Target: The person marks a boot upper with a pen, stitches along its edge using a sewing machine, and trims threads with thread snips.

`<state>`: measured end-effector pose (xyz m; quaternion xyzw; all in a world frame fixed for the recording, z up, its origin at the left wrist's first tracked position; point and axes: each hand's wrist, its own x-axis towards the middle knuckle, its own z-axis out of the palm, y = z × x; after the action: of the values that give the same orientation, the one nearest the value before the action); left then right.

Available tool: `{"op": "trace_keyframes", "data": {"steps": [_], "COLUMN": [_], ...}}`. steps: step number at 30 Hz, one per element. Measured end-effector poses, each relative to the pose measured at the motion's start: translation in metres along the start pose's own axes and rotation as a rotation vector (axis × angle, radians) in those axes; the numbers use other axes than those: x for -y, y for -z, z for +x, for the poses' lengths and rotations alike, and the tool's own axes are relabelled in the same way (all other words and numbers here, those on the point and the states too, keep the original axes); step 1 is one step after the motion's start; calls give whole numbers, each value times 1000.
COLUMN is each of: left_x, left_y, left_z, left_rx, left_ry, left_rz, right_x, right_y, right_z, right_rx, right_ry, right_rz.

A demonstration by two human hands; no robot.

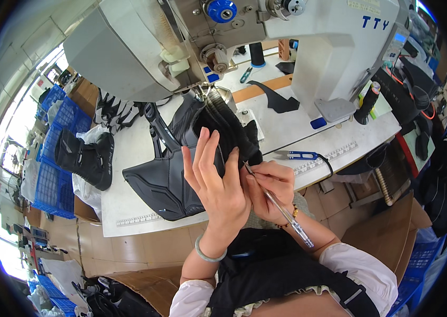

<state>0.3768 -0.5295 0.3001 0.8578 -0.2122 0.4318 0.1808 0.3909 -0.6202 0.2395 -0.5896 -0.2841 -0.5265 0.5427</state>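
Observation:
A black boot upper (pixel 168 171) lies on the white sewing table, its padded collar up under the needle area of the sewing machine (pixel 334 66). My left hand (pixel 221 190) rests over its near side with fingers stretched out and apart. The left thumb touches the dark collar edge. My right hand (pixel 273 193) is closed round a slim clear pen (pixel 286 211), tilted with its tip at that same edge. The fingers of both hands are close together there. Part of the upper is hidden behind my left hand.
Blue-handled thread snips (pixel 302 155) lie right of my hands, beside a ruler strip (pixel 329 158). Behind are a black cut piece (pixel 276 99) and a thread spool (pixel 257 54). Another spool (pixel 368 103) stands at right. A black boot (pixel 85 158) and blue crates (pixel 52 187) are left.

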Motion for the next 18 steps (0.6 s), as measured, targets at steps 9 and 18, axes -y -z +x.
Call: {"op": "trace_keyframes", "data": {"steps": [9,18], "left_x": [-1,-1], "left_y": [0,0], "left_z": [0,0], "left_rx": [7,6], "left_ry": [6,5], "left_rz": [6,4], "right_x": [0,1], "right_y": [0,2], "right_z": [-1,0], "right_rx": [-4,11], "right_ry": [6,-2], "right_rz": [-3,-27]}}
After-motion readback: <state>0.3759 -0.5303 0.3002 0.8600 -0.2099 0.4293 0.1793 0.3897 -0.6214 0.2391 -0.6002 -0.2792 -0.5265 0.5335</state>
